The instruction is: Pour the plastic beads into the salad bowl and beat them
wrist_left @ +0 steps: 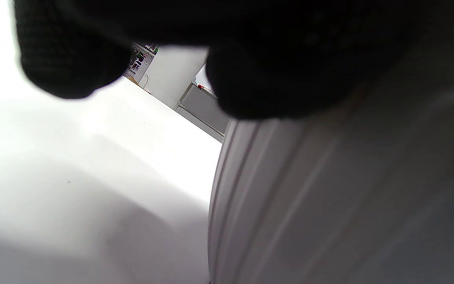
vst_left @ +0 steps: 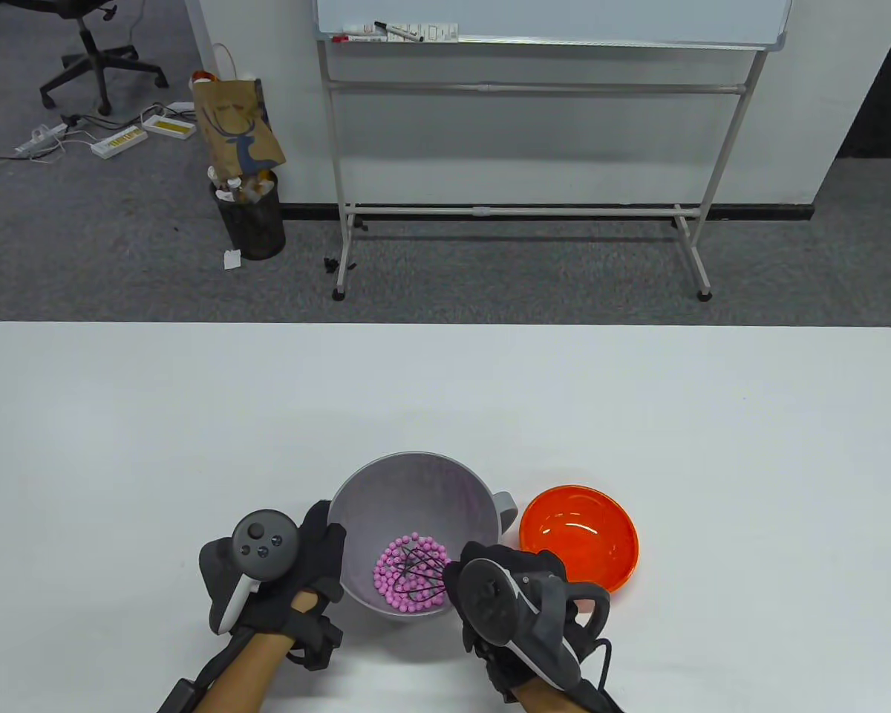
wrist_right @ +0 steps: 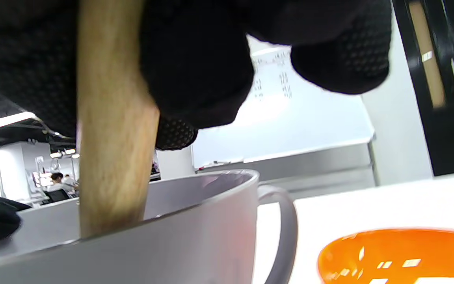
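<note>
A grey salad bowl (vst_left: pixel 416 475) with a side handle stands near the table's front edge. Pink plastic beads (vst_left: pixel 393 568) lie in its bottom, and the black wires of a whisk (vst_left: pixel 423 575) sit among them. My right hand (vst_left: pixel 490 587) grips the whisk's wooden handle (wrist_right: pixel 112 157) above the bowl's near rim (wrist_right: pixel 195 197). My left hand (vst_left: pixel 319 549) holds the bowl's left outer wall (wrist_left: pixel 329 197), fingers curled against it. An empty orange bowl (vst_left: pixel 579 536) stands just right of the salad bowl, seen too in the right wrist view as an orange bowl (wrist_right: pixel 400 256).
The white table (vst_left: pixel 445 401) stretches wide behind and to both sides of the bowls. Beyond it are a whiteboard stand (vst_left: pixel 520 148), a wire bin (vst_left: pixel 251 219) and an office chair (vst_left: pixel 89 52) on the carpet.
</note>
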